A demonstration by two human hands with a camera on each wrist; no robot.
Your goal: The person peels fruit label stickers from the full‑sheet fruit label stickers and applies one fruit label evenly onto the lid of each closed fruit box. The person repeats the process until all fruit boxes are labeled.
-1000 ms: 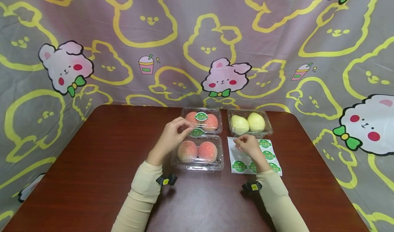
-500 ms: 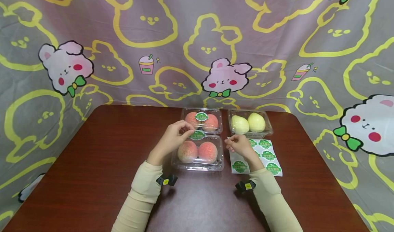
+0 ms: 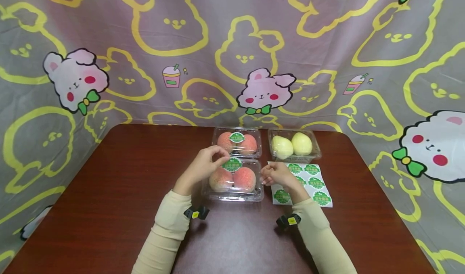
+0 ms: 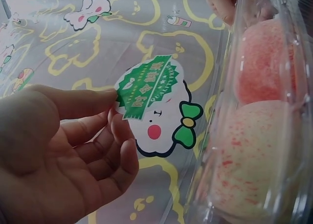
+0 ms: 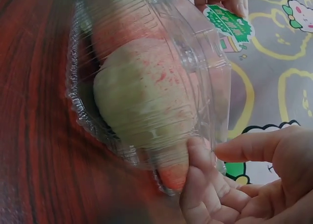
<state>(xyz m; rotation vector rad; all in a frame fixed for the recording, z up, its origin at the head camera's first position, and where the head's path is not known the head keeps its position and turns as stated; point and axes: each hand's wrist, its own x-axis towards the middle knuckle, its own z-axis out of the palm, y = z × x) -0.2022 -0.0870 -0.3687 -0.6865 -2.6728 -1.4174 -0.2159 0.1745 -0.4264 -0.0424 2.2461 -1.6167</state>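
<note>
My left hand (image 3: 205,165) pinches a round green-and-white sticker (image 3: 232,164) between thumb and fingertip, over the back part of a clear plastic fruit box (image 3: 232,196). In the left wrist view the sticker (image 4: 146,89) hangs free by its edge, tilted, its printed face showing. Two pinkish peaches (image 3: 244,180) sit inside this closed box. At its right side is my right hand (image 3: 277,174), fingers loosely bent. Up close in the right wrist view, the fingertips (image 5: 196,148) are right at the box wall, with no sticker among them.
Behind stands another clear box of peaches (image 3: 248,145) with a green sticker (image 3: 237,137) on its lid. To its right is a box of yellow-green pears (image 3: 302,144). A sheet of green stickers (image 3: 316,183) lies under my right forearm. A patterned curtain (image 3: 203,68) borders the table (image 3: 109,193).
My right hand has moved left from the sticker sheet to the side of the front peach box. The left hand, still pinching the sticker, has come slightly lower and nearer the front box.
</note>
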